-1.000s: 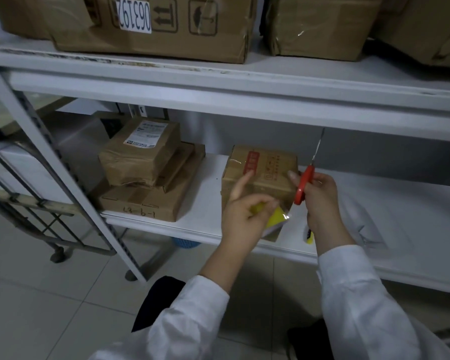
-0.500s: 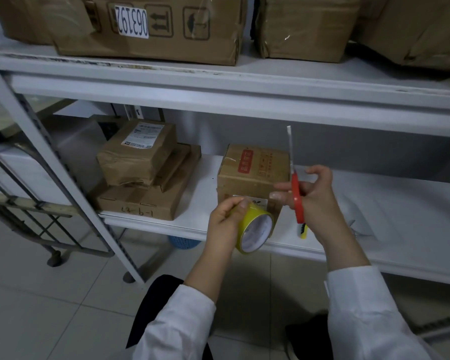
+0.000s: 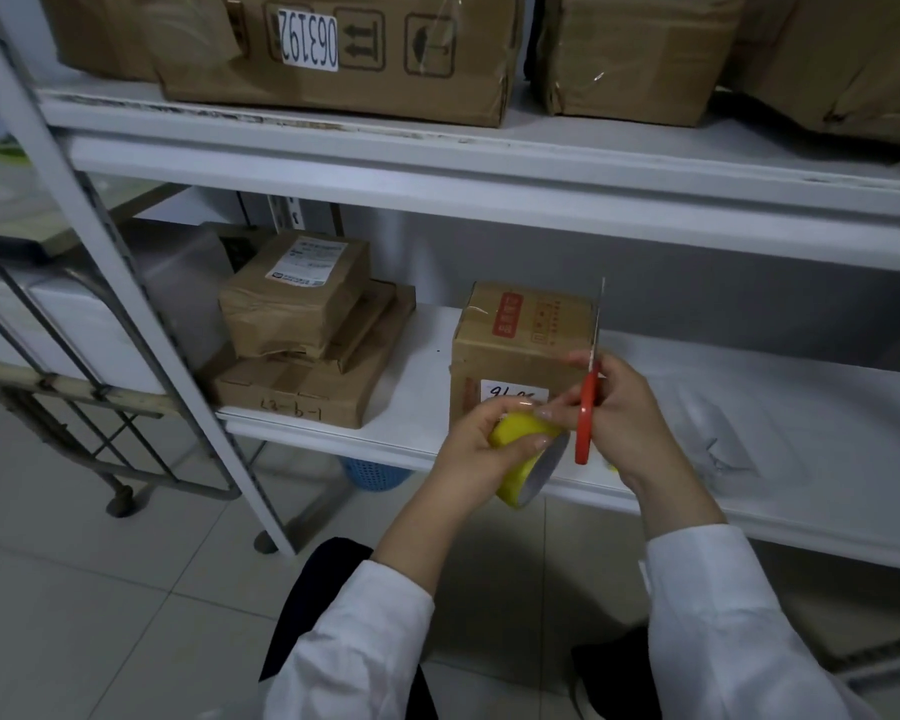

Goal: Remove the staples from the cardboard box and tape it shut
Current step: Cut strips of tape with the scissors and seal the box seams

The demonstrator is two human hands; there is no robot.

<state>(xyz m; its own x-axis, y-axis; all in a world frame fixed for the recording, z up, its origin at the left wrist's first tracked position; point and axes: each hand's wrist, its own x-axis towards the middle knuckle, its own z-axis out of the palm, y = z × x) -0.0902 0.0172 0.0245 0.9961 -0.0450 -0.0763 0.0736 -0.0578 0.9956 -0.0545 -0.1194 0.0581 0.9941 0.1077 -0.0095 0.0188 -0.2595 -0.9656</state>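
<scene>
A small cardboard box [image 3: 520, 337] with a red label on top and a white handwritten sticker on its front stands on the white lower shelf [image 3: 780, 407]. In front of it my left hand [image 3: 481, 449] grips a yellow roll of tape [image 3: 528, 462]. Red-handled scissors [image 3: 588, 402] stand upright in my right hand [image 3: 627, 420], blades pointing up beside the box's right edge. The fingertips of both hands meet at the top of the roll. I see no staples from here.
Brown parcels [image 3: 302, 335] are stacked at the left of the lower shelf. Large cartons [image 3: 344, 49] fill the upper shelf. A crumpled clear plastic bag [image 3: 718, 444] lies right of my hands. A blue basket [image 3: 375, 472] and a metal cart [image 3: 100, 423] stand on the tiled floor.
My left hand has brought the tape roll down from the box's front, turned it, and now holds it lower. My right hand with the scissors has closed in on the roll.
</scene>
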